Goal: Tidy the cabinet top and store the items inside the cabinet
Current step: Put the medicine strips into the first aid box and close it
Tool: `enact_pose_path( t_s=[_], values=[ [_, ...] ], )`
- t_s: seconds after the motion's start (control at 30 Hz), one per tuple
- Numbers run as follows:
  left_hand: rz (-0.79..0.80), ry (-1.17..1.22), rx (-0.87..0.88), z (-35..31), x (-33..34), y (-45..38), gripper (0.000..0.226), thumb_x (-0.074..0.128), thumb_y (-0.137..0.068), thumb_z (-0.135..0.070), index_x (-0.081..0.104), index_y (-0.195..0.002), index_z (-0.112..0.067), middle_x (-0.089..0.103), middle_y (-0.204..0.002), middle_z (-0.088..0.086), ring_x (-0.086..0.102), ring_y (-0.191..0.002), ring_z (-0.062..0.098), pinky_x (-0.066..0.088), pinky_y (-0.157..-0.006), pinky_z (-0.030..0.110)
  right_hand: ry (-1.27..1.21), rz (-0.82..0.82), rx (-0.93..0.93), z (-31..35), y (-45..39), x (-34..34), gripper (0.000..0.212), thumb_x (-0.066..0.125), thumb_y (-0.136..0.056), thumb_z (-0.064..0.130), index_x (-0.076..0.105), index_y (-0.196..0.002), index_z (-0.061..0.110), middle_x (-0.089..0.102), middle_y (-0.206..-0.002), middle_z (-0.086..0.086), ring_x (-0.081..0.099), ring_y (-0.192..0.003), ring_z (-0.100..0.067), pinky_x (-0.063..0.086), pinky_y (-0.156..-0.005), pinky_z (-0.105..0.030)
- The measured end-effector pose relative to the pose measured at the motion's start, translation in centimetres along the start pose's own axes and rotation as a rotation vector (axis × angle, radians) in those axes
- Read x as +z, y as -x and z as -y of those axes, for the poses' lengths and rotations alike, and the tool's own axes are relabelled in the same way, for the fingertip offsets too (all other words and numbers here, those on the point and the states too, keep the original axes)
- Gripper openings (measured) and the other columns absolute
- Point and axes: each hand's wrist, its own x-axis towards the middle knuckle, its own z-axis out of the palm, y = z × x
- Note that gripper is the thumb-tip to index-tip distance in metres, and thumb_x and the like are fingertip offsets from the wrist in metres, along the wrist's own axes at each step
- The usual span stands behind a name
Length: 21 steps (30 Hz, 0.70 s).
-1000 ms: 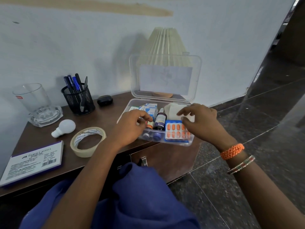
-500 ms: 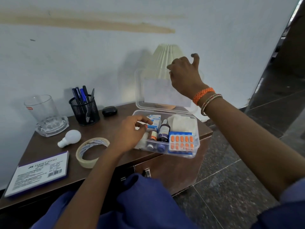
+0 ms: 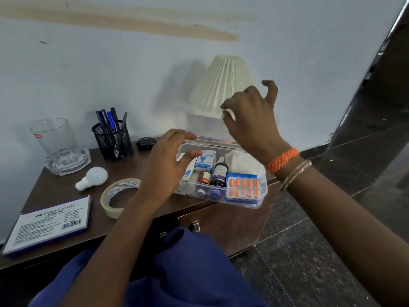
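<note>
Fingers of the right hand (image 3: 250,120) pinch the clear lid (image 3: 205,127), likely to close it; left hand (image 3: 164,167) rests loosely curled on the medicine box (image 3: 221,180) at the cabinet top's (image 3: 66,185) right end, steadying it.

Right hand (image 3: 252,125) on clear box lid (image 3: 208,127), left hand (image 3: 166,165) at box rim (image 3: 263,191)
</note>
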Motion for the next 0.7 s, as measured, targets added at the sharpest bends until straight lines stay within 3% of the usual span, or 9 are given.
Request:
enact_pose_path(
  t_s=[0.17,0.3,0.43,0.7],
  values=[
    [-0.080,-0.240,0.181,-0.6,-0.6,0.9,0.038,0.062,-0.082,-0.034,0.060,-0.114,-0.014,0.053,-0.123,0.005,0.053,-0.109,0.021,0.048,-0.086,0.031,-0.062,0.026,-0.034,2.8,5.9,-0.8,0.005,0.066,-0.080,0.016,0.070,-0.082,0.019,0.069,-0.082,0.003,0.061,-0.089,-0.022,0.011,-0.104,-0.045],
    [0.204,-0.356,0.280,0.7,-0.7,1.5,0.037,0.055,-0.081,-0.045,0.062,-0.107,-0.019,0.062,-0.111,-0.001,0.057,-0.102,0.023,0.047,-0.085,0.038,-0.139,0.106,-0.009,3.8,9.2,0.5,0.006,0.065,-0.077,0.016,0.064,-0.079,0.021,0.064,-0.078,0.004,0.061,-0.085,-0.022,0.016,-0.102,-0.044],
    [0.410,-0.379,0.244,1.7,-0.6,2.8,0.026,0.069,-0.078,-0.021,0.065,-0.103,-0.020,0.065,-0.107,-0.002,0.058,-0.100,0.023,0.048,-0.082,0.041,-0.194,0.176,0.000,4.4,12.1,1.9,0.008,0.066,-0.075,0.015,0.063,-0.080,0.021,0.063,-0.078,0.003,0.062,-0.081,-0.023,0.018,-0.100,-0.047],
    [0.382,-0.394,0.188,1.7,-0.2,3.7,0.028,0.065,-0.082,-0.016,0.060,-0.110,-0.020,0.061,-0.113,-0.001,0.055,-0.105,0.022,0.048,-0.083,0.040,-0.234,0.154,0.036,4.4,13.2,2.4,0.013,0.068,-0.078,0.016,0.065,-0.089,0.021,0.064,-0.085,0.002,0.062,-0.084,-0.023,0.019,-0.101,-0.047]
  ],
)
